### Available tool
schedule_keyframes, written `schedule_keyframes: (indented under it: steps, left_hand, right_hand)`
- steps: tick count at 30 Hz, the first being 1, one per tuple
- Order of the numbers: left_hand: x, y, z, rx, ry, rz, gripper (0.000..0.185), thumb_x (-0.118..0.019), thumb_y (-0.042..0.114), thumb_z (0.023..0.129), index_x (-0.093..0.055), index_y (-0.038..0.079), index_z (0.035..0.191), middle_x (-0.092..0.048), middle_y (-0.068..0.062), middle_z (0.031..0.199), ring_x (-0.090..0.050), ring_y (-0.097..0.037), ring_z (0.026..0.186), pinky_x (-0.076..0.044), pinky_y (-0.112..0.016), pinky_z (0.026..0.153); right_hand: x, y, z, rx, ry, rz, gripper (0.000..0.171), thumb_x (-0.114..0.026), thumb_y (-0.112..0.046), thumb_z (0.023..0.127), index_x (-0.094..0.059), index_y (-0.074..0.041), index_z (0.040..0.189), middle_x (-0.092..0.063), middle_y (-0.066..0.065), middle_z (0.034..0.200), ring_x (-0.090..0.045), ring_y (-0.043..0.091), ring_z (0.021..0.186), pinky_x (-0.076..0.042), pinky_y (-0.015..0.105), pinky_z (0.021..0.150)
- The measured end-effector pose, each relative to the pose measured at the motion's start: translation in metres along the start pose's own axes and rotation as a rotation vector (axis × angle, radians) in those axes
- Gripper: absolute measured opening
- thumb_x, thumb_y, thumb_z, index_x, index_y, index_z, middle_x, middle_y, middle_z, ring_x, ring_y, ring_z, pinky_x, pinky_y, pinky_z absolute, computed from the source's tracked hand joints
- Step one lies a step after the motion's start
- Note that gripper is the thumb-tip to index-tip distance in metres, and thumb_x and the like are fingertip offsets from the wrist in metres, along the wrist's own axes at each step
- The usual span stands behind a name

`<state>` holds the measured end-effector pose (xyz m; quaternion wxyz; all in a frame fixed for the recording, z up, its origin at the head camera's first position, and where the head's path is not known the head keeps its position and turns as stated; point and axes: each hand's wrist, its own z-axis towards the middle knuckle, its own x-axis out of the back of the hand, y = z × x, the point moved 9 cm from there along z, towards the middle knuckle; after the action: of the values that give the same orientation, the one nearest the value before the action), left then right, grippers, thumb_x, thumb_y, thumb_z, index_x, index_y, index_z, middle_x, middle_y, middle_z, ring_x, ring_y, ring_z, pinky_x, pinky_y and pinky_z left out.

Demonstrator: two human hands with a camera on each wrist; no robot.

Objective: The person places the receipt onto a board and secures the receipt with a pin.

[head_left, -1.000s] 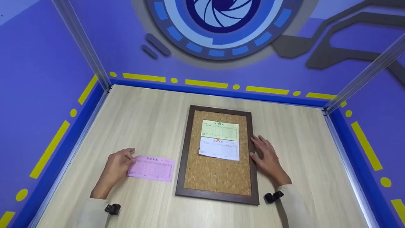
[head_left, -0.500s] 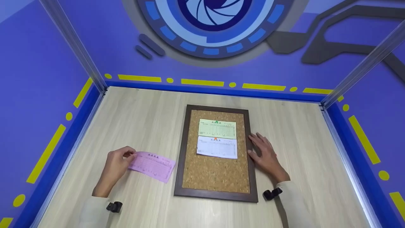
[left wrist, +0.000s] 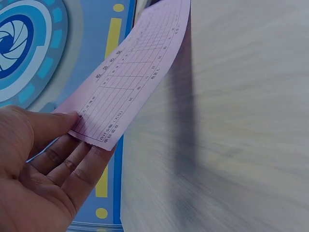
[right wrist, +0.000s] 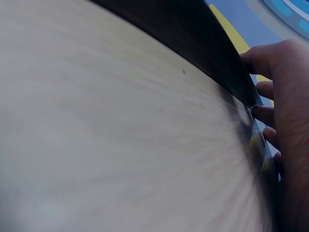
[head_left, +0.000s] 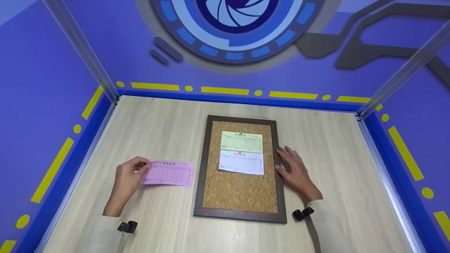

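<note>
The left hand (head_left: 128, 175), pinching the pink printed paper slip (head_left: 168, 173), had lifted it off the table (head_left: 158, 133) and levelled it, while the right hand (head_left: 293, 170) stayed flat and open against the dark-framed cork board (head_left: 239, 189).

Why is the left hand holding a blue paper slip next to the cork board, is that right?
Not quite: the thin paper slip is pink, not blue, as the head view shows. The left hand does pinch it beside the dark-framed cork board.
</note>
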<state>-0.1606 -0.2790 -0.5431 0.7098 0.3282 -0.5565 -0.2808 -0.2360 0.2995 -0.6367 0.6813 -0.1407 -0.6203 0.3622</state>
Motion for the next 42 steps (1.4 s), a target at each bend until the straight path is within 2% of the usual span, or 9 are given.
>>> schedule_keyframes:
  steps: [6, 17, 30, 35, 42]
  left_hand:
    - [0.002, 0.006, 0.001, 0.043, 0.0, -0.048, 0.009, -0.075, -0.006, 0.1, -0.08, -0.001, 0.106, -0.08, -0.017, 0.102, -0.074, -0.029, 0.091, -0.047, -0.015, 0.075]
    - [0.005, 0.01, 0.003, 0.046, 0.035, -0.102, 0.009, -0.076, -0.009, 0.098, -0.08, -0.003, 0.104, -0.08, -0.018, 0.099, -0.071, -0.015, 0.084, -0.05, -0.011, 0.073]
    - [0.007, 0.014, 0.004, 0.085, 0.045, -0.213, 0.008, -0.074, -0.007, 0.101, -0.079, -0.005, 0.106, -0.077, -0.022, 0.101, -0.072, -0.015, 0.084, -0.055, -0.015, 0.07]
    - [0.004, 0.019, 0.004, 0.097, 0.036, -0.261, 0.007, -0.075, -0.004, 0.101, -0.079, -0.004, 0.107, -0.077, -0.023, 0.101, -0.071, -0.015, 0.082, -0.056, -0.017, 0.067]
    - [-0.006, 0.023, 0.005, 0.079, 0.024, -0.285, 0.009, -0.074, -0.007, 0.1, -0.079, -0.005, 0.108, -0.077, -0.022, 0.103, -0.073, -0.019, 0.086, -0.057, -0.016, 0.073]
  right_hand:
    - [0.001, -0.001, 0.001, 0.015, 0.008, 0.002, 0.066, -0.076, -0.03, 0.104, -0.055, -0.011, 0.163, -0.043, 0.021, 0.172, -0.029, 0.05, 0.162, -0.017, 0.074, 0.128]
    - [-0.001, -0.002, 0.001, 0.005, 0.005, -0.002, 0.064, -0.073, -0.032, 0.105, -0.055, -0.011, 0.163, -0.046, 0.017, 0.172, -0.029, 0.046, 0.164, -0.014, 0.07, 0.131]
    - [-0.001, -0.003, 0.003, 0.021, 0.005, -0.012, 0.063, -0.074, -0.03, 0.104, -0.056, -0.01, 0.162, -0.049, 0.015, 0.17, -0.032, 0.042, 0.163, -0.016, 0.067, 0.131]
    - [0.0, -0.004, 0.003, 0.037, 0.011, -0.01, 0.063, -0.075, -0.027, 0.104, -0.056, -0.009, 0.161, -0.05, 0.016, 0.169, -0.033, 0.042, 0.162, -0.019, 0.067, 0.13]
    - [-0.001, -0.002, 0.003, 0.011, -0.003, -0.019, 0.063, -0.075, -0.029, 0.105, -0.055, -0.011, 0.162, -0.048, 0.013, 0.171, -0.031, 0.04, 0.164, -0.018, 0.067, 0.131]
